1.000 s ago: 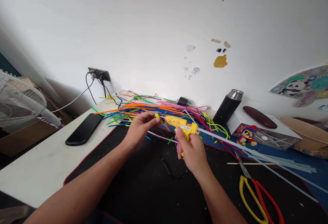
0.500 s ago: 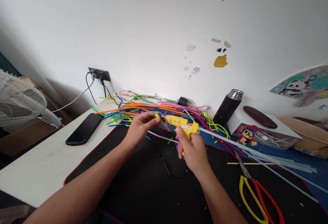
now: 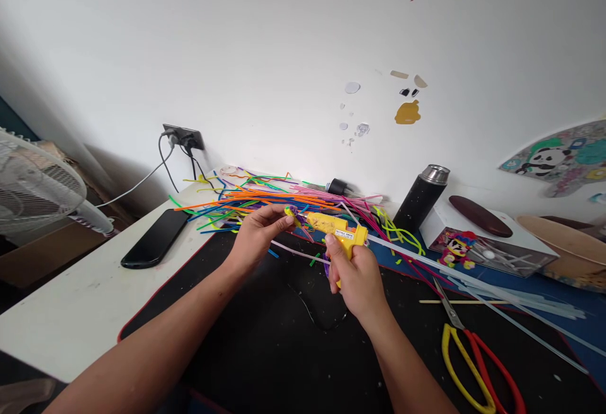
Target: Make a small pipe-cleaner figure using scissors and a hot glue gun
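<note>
My right hand [image 3: 356, 275] is wrapped round the handle of a yellow hot glue gun [image 3: 327, 223], its thumb on the near side. A long translucent glue stick [image 3: 402, 247] runs out of the gun's back end to the right. In a pinch, my left hand [image 3: 259, 232] holds a small fuzzy piece of purple, yellow and green pipe cleaner [image 3: 296, 214]. The gun's nozzle points left at this piece; whether they touch is too small to tell. Behind both hands lies a pile of coloured pipe cleaners [image 3: 269, 198].
Scissors [image 3: 454, 322] with yellow and red handles lie on the black mat [image 3: 284, 351] at right. A black thermos [image 3: 421, 198], a white box [image 3: 497, 237], a small doll [image 3: 458, 250] and a bowl [image 3: 568, 243] stand behind. At left are a phone [image 3: 154, 239] and a fan [image 3: 38, 180].
Hardly anything differs. Both hands keep their places, with the glue gun still pointed at the pipe cleaner piece, which looks very slightly shifted or turned.
</note>
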Action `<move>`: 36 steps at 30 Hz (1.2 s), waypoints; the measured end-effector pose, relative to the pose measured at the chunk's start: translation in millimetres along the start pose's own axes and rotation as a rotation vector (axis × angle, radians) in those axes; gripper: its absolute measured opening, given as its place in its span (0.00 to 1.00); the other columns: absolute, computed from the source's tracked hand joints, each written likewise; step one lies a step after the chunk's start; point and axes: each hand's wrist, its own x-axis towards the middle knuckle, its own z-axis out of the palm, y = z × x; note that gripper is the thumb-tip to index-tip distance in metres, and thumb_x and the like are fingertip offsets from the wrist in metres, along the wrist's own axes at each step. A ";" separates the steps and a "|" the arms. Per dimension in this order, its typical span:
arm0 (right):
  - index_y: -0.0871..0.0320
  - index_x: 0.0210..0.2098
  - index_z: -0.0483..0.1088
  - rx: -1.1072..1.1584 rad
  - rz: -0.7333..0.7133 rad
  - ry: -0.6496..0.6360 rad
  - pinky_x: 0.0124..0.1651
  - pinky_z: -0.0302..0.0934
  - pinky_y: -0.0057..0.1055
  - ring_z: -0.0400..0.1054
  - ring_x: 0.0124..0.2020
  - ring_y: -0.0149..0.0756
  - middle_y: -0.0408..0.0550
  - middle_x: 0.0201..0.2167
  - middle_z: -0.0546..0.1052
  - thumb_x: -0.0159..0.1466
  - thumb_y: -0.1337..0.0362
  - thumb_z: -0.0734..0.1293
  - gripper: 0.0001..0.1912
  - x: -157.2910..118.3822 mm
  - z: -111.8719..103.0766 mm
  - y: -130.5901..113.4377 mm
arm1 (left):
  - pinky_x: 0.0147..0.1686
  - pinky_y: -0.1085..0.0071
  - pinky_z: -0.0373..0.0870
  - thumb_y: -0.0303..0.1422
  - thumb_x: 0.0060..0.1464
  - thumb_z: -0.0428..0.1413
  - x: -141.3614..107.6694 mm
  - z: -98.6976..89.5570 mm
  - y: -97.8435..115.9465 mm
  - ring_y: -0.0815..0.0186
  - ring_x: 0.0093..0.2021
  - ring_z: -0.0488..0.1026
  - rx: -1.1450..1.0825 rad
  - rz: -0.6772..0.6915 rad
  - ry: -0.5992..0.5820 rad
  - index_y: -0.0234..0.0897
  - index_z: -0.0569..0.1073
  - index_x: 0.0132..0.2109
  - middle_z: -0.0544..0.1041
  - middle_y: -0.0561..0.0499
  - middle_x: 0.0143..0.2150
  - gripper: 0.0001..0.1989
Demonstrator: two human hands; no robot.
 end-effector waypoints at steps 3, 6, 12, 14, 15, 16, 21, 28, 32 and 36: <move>0.53 0.11 0.60 0.011 0.001 0.011 0.22 0.59 0.28 0.61 0.12 0.30 0.43 0.07 0.63 0.68 0.36 0.62 0.38 0.0 -0.6 -0.6 | 0.42 0.68 0.75 0.39 0.52 0.70 -0.3 -0.1 -0.3 0.64 0.36 0.78 0.001 0.005 -0.010 0.38 0.84 0.40 0.83 0.49 0.36 0.11; 0.53 0.11 0.59 0.020 0.004 0.012 0.22 0.59 0.27 0.61 0.12 0.30 0.43 0.07 0.63 0.68 0.36 0.62 0.38 -0.2 -0.7 -1.7 | 0.42 0.67 0.75 0.39 0.51 0.71 -0.4 0.4 0.3 0.63 0.36 0.78 -0.004 0.004 -0.010 0.38 0.84 0.40 0.84 0.48 0.36 0.12; 0.53 0.12 0.60 0.019 0.011 -0.009 0.19 0.56 0.27 0.59 0.11 0.29 0.42 0.07 0.62 0.67 0.35 0.63 0.37 -0.7 0.8 -2.0 | 0.41 0.68 0.74 0.39 0.48 0.73 0.1 2.0 2.8 0.63 0.35 0.77 -0.028 -0.006 0.043 0.37 0.84 0.40 0.82 0.49 0.34 0.14; 0.53 0.12 0.60 0.015 0.012 -0.007 0.19 0.56 0.27 0.59 0.11 0.29 0.42 0.07 0.62 0.66 0.34 0.63 0.37 -0.7 1.4 -2.7 | 0.41 0.68 0.74 0.39 0.47 0.73 0.1 2.9 4.1 0.64 0.35 0.76 -0.044 -0.011 0.059 0.37 0.84 0.40 0.82 0.49 0.35 0.15; 0.53 0.12 0.60 0.011 0.014 -0.007 0.19 0.56 0.28 0.60 0.11 0.30 0.42 0.07 0.62 0.66 0.34 0.63 0.37 -0.7 1.6 -3.2 | 0.41 0.68 0.74 0.39 0.46 0.73 0.1 3.4 4.7 0.64 0.35 0.76 -0.049 -0.011 0.066 0.37 0.84 0.39 0.82 0.49 0.35 0.15; 0.53 0.12 0.60 0.004 0.016 -0.009 0.19 0.56 0.28 0.60 0.11 0.30 0.42 0.07 0.62 0.66 0.33 0.63 0.37 -0.7 1.8 -3.7 | 0.41 0.68 0.74 0.39 0.46 0.73 0.1 3.7 5.2 0.64 0.36 0.76 -0.053 -0.010 0.072 0.37 0.84 0.39 0.82 0.49 0.35 0.15; 0.53 0.13 0.61 -0.011 0.011 -0.012 0.19 0.57 0.27 0.60 0.11 0.30 0.42 0.07 0.63 0.67 0.34 0.62 0.37 -0.5 1.2 -3.9 | 0.41 0.67 0.74 0.39 0.47 0.73 0.4 2.9 5.2 0.63 0.36 0.77 -0.050 -0.005 0.064 0.37 0.84 0.39 0.82 0.49 0.35 0.14; 0.53 0.12 0.60 0.005 0.012 0.001 0.21 0.59 0.27 0.61 0.12 0.29 0.42 0.08 0.63 0.68 0.36 0.63 0.37 -0.4 -1.7 -2.0 | 0.42 0.66 0.75 0.40 0.47 0.73 0.1 2.7 4.5 0.62 0.35 0.77 -0.050 -0.011 0.059 0.37 0.84 0.39 0.83 0.48 0.35 0.14; 0.53 0.11 0.59 0.002 0.012 0.006 0.22 0.60 0.27 0.61 0.13 0.30 0.43 0.07 0.63 0.68 0.36 0.62 0.38 0.1 -2.2 -2.5 | 0.42 0.65 0.75 0.40 0.46 0.73 -0.2 3.1 4.9 0.63 0.34 0.77 -0.052 -0.016 0.066 0.37 0.84 0.39 0.83 0.48 0.34 0.15; 0.53 0.11 0.59 0.008 0.021 0.013 0.23 0.61 0.28 0.62 0.13 0.31 0.43 0.08 0.62 0.68 0.36 0.62 0.38 0.4 -2.8 -2.1 | 0.42 0.66 0.75 0.40 0.46 0.73 -0.3 2.9 5.2 0.63 0.34 0.77 -0.048 -0.018 0.054 0.37 0.84 0.39 0.83 0.48 0.35 0.15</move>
